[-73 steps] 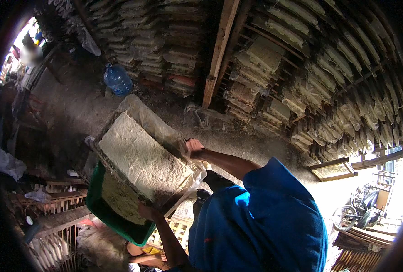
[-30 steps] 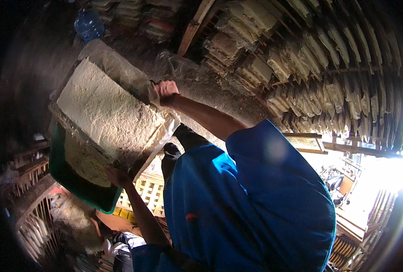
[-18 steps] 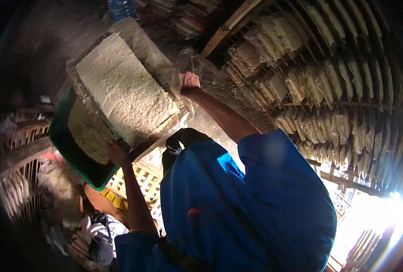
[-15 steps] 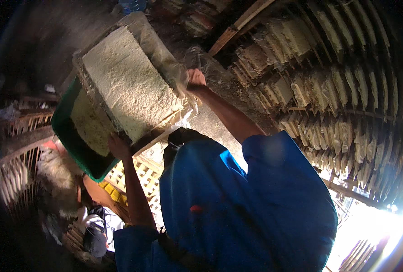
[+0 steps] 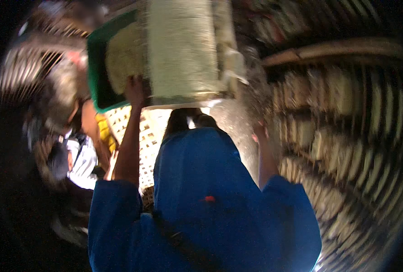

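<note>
A rectangular tray (image 5: 182,54) filled with a flat layer of pale, crumbly material lies ahead of me, with clear plastic sheeting (image 5: 234,68) along its right side. Left of it, partly under its edge, is a green tub (image 5: 95,72) with more of the pale crumbs (image 5: 124,54) inside. My left hand (image 5: 135,92) is at the tray's near left edge, over the tub's near end; blur hides its grip. Away from the tray, my right hand (image 5: 260,132) hangs low at the right near the rack, its fingers smeared by motion.
On the right, racks hold several rows of thin pale slabs (image 5: 342,95) below a wooden beam (image 5: 337,49). A woven lattice surface (image 5: 149,131) lies under the tray's near side. At the lower left sits another person (image 5: 81,158) beside yellow items (image 5: 104,129).
My right hand has let go of the tray's right side and moved down and right. The view has turned, so the tray now appears straight ahead. My left hand stays by the tray's edge.
</note>
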A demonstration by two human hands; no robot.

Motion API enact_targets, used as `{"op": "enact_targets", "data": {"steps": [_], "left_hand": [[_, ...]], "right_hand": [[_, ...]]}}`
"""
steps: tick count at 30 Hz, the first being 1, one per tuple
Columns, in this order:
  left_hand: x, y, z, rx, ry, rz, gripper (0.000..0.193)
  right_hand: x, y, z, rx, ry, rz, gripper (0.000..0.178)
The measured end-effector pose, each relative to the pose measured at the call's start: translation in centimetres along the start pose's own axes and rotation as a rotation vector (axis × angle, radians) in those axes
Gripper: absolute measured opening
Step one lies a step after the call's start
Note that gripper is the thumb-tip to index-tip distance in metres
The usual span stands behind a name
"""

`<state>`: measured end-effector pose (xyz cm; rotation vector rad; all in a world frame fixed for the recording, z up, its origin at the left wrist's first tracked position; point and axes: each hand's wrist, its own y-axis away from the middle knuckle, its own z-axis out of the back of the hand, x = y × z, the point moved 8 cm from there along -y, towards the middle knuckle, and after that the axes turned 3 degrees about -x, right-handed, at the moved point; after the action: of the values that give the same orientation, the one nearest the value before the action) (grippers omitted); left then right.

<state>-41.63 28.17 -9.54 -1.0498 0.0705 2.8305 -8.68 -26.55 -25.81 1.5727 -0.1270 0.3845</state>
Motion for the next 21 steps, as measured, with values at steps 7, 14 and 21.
{"op": "enact_targets", "data": {"steps": [7,14,21], "left_hand": [[4.6,-5.0,10.1,-0.51,-0.606,0.098,0.051],[15.0,-9.0,11.1,-0.176,-0.507,0.429,0.053],[16.4,-8.7,11.7,0.102,-0.43,0.382,0.034]], "right_hand": [[9.9,11.9,-6.8,-0.772,1.143,1.012,0.052],[10.4,32.3,-47.9,0.414,0.957,1.712,0.043],[-11.4,21.6,-69.2,1.009,1.758,1.502,0.086]]}}
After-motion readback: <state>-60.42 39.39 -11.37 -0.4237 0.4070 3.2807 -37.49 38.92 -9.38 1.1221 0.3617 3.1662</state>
